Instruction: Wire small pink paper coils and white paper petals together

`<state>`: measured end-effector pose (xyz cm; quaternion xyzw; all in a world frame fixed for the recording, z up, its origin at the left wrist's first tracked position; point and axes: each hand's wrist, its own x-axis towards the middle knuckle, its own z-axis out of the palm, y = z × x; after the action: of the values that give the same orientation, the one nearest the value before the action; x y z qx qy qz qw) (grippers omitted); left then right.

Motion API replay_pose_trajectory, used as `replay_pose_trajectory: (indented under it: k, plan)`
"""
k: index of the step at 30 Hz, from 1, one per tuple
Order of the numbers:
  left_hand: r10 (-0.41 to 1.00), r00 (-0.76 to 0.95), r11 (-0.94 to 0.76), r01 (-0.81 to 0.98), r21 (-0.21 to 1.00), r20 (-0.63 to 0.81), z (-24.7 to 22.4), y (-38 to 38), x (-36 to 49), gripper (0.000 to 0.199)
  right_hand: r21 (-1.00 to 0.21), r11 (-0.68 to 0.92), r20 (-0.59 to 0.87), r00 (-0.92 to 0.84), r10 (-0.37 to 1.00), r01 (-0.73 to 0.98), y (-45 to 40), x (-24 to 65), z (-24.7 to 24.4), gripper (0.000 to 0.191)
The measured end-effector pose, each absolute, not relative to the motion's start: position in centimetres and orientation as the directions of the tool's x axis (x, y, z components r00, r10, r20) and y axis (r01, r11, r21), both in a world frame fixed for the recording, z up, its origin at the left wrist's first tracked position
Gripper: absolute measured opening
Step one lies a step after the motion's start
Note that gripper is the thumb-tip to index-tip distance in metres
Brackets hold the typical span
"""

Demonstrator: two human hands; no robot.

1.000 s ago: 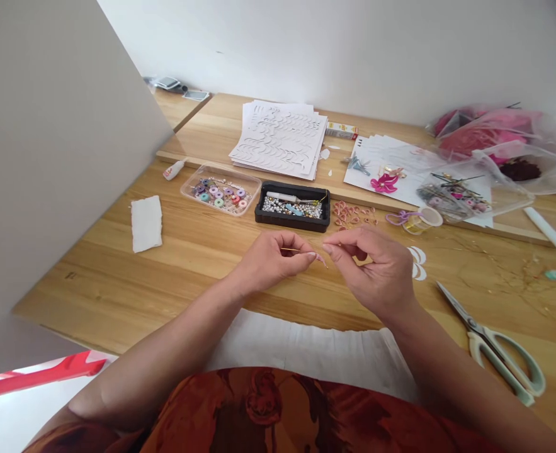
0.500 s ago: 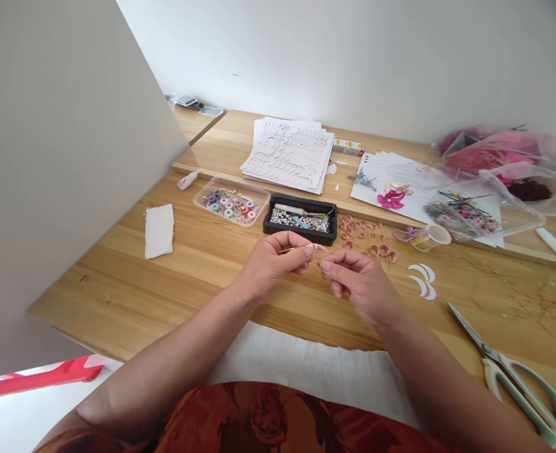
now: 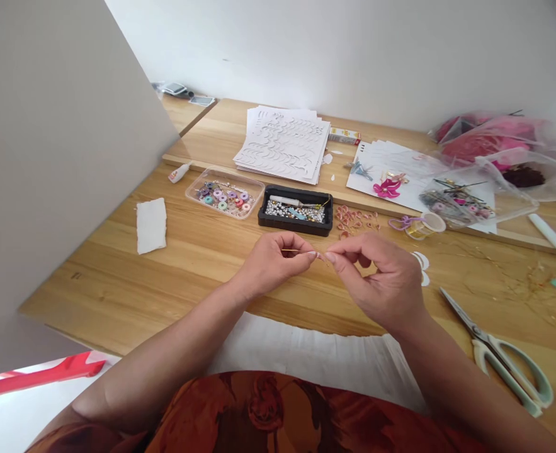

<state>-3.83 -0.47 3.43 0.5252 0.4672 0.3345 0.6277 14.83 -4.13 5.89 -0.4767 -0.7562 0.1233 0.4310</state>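
Note:
Over the table's middle, my left hand pinches a thin gold wire between thumb and forefinger. From its fingertips a small pink and white piece sticks out, too small to make out fully. My right hand is closed in a pinch at the right end of that piece, its thumb and forefinger tips touching it or very close. Just behind the fingertips lie pink wire-stemmed loops, partly hidden by my right hand. White paper crescents show beyond my right knuckles.
Scissors lie at right, near loose gold wire. A black tray of beads and a clear box stand behind my hands. Farther back are cut paper sheets, a magenta flower, a wire spool and plastic bags.
My right hand has risen and turned, palm more inward, its pinch now level with the piece. My left hand keeps its pinch. The whole view has shifted slightly.

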Motion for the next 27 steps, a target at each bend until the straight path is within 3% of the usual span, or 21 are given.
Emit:
replay_pose_trajectory:
  k: [5, 12, 15, 18, 22, 27]
  plan:
    - [0.844, 0.463, 0.269, 0.073, 0.960, -0.271, 3.4, -0.7, -4.1, 0.027, -0.702, 0.432, 0.469, -0.090, 0.879, 0.566, -3.4, 15.3, 5.2, 0.007]
    - [0.859, 0.469, 0.300, -0.142, 0.943, -0.203, 2.7, -0.3, -4.1, 0.026, -0.973, 0.089, 0.085, -0.032, 0.996, 0.214, -2.4, 15.2, 3.4, 0.014]
    - [0.891, 0.417, 0.306, -0.259, 0.916, -0.179, 2.6, -0.2, -3.9, 0.026, -0.994, -0.108, -0.110, -0.075, 0.991, 0.020, -2.3, 14.8, 2.6, 0.021]
    - [0.928, 0.329, 0.287, -0.329, 0.900, -0.176, 2.7, -0.1, -3.8, 0.028, -0.973, -0.217, -0.207, -0.125, 0.970, -0.073, -2.5, 14.4, 2.2, 0.026]
    - [0.965, 0.212, 0.214, -0.283, 0.935, -0.156, 2.7, 0.1, -3.8, 0.028, -0.985, -0.145, -0.155, -0.118, 0.981, 0.088, -3.2, 13.9, 2.8, 0.024]
    - [0.966, 0.191, 0.201, -0.127, 0.971, -0.175, 3.0, 0.0, -3.8, 0.029, -0.916, 0.145, 0.110, -0.113, 0.987, 0.375, -4.3, 13.7, 4.8, 0.010]
